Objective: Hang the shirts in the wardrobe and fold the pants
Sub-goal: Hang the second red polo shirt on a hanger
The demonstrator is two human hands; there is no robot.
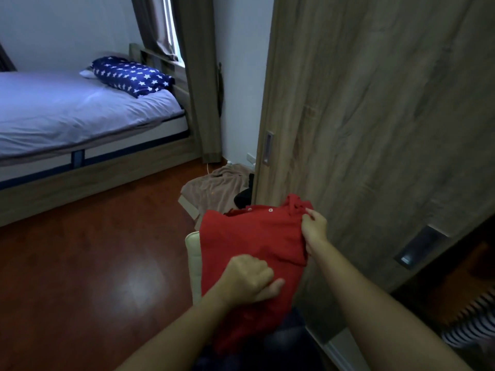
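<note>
**Near.** The left hand (249, 279) closes fingers and thumb on a fold in the lower part of the red shirt (254, 242). The right hand (314, 227), farther out, pinches the cloth just beside the collar and its snap placket. The shirt is held in the air between both hands, bunched rather than spread, directly in front of the wardrobe door (375, 129). Dark fabric (270, 341) lies beneath it at the bottom edge; what it is cannot be told.

**Middle.** At lower right, past the door's edge, the wardrobe interior (455, 277) is open, with a striped garment (466, 328) partly visible inside. A cream padded edge (194, 263) shows to the left of the shirt. Beyond it, a beige cloth (214, 188) and a black item (243, 198) lie on the wooden floor (93, 250) at the door's foot.

**Far.** The bed (80, 116) carries a star-patterned pillow (131, 76), and curtains (198, 76) hang at the window.

**Step in hand (judged).** This looks like the hanging half of the task, with the shirt being sorted out for a hanger. No hanger is in view. The next move would call for finding the shoulders or the collar opening and shaking the cloth flat. It would then need a hanger fetched and a reach to the right into the open compartment. No pants can be identified here.
</note>
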